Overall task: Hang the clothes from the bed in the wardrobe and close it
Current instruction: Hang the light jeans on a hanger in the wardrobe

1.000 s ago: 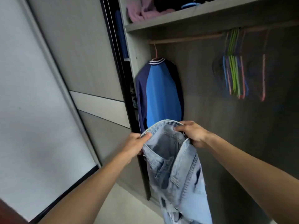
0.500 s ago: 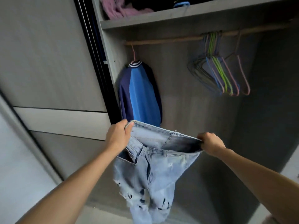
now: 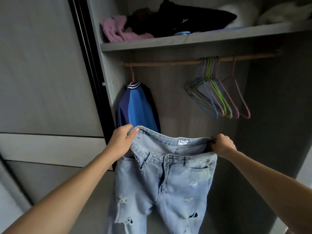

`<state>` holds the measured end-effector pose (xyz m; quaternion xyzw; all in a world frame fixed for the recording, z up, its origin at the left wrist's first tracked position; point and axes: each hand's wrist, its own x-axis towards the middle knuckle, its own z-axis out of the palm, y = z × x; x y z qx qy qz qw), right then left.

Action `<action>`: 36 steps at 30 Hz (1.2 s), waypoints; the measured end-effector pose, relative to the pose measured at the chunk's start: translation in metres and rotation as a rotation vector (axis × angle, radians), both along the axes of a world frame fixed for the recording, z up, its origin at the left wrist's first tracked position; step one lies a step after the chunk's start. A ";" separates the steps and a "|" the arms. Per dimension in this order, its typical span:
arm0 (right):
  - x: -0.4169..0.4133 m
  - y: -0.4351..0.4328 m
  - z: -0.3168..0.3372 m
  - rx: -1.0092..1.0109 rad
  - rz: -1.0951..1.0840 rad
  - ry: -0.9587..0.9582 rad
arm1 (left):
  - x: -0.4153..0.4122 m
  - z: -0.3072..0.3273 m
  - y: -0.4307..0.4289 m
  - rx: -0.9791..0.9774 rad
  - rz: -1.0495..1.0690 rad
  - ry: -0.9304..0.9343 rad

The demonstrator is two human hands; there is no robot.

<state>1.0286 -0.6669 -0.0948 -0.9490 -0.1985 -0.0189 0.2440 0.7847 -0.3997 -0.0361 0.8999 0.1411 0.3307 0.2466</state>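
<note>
Two hands: the left hand [image 3: 122, 141] and the right hand [image 3: 222, 146] each hold one end of a waistband, well apart, so it is stretched between them.
Left fingers: curled over the band's left end, thumb laid on the near side – the fingertips are hidden behind the denim.
Right fingers: bunched tight, pinching the band's right end; the tips are tucked out of sight.
One pair of jeans [image 3: 165, 183]: pale blue, ripped in several places, hanging front-on in the air before the open wardrobe [image 3: 270, 124]; both legs are cut off by the bottom edge.
One label [image 3: 183, 142]: white, inside the back of the waistband, its print too small to read.
One jersey [image 3: 138, 108]: blue with navy sleeves, on a pink hanger at the left end of the rod [image 3: 168, 62]; its hem is hidden behind the jeans.
Empty hangers [image 3: 217, 97]: a bunch of wire ones – grey, blue, green, pink – so overlapped that no exact count is possible, with one pink one hanging slightly apart on the right.
One shelf [image 3: 185, 42]: above the rod, carrying a pink knit [image 3: 118, 31], a black garment [image 3: 185, 19] and white fabric [image 3: 239, 10], blurred and cut off at the top.
One sliding door [image 3: 47, 78]: grey, at the left, pushed aside.
</note>
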 end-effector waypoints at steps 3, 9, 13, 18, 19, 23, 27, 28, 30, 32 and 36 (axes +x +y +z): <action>0.005 0.020 0.025 -0.032 0.107 -0.083 | 0.029 0.009 -0.003 0.017 0.100 -0.067; 0.045 0.058 0.115 0.038 0.156 -0.589 | 0.095 0.020 -0.009 0.034 0.151 -0.026; 0.100 0.067 0.158 -0.122 0.011 -0.684 | 0.136 0.019 -0.005 0.066 0.114 0.059; 0.155 0.087 0.164 -0.292 -0.063 -0.646 | 0.175 0.016 0.009 0.200 0.156 0.130; 0.162 0.092 0.162 -0.310 -0.062 -0.656 | 0.180 0.015 0.013 0.228 0.161 0.138; 0.182 0.106 0.159 -0.261 -0.034 -0.703 | 0.197 0.011 0.033 0.260 0.181 0.159; 0.182 0.120 0.170 -0.058 0.013 -0.673 | 0.206 0.009 0.050 0.243 0.185 0.150; 0.179 0.124 0.173 0.002 0.021 -0.641 | 0.207 0.009 0.054 0.238 0.184 0.150; 0.170 0.131 0.177 0.124 0.028 -0.577 | 0.207 0.008 0.063 0.232 0.177 0.142; 0.158 0.137 0.175 0.223 0.037 -0.555 | 0.203 0.008 0.071 0.230 0.161 0.129; 0.131 0.145 0.148 0.466 0.103 -0.371 | 0.190 0.006 0.086 0.201 0.084 0.099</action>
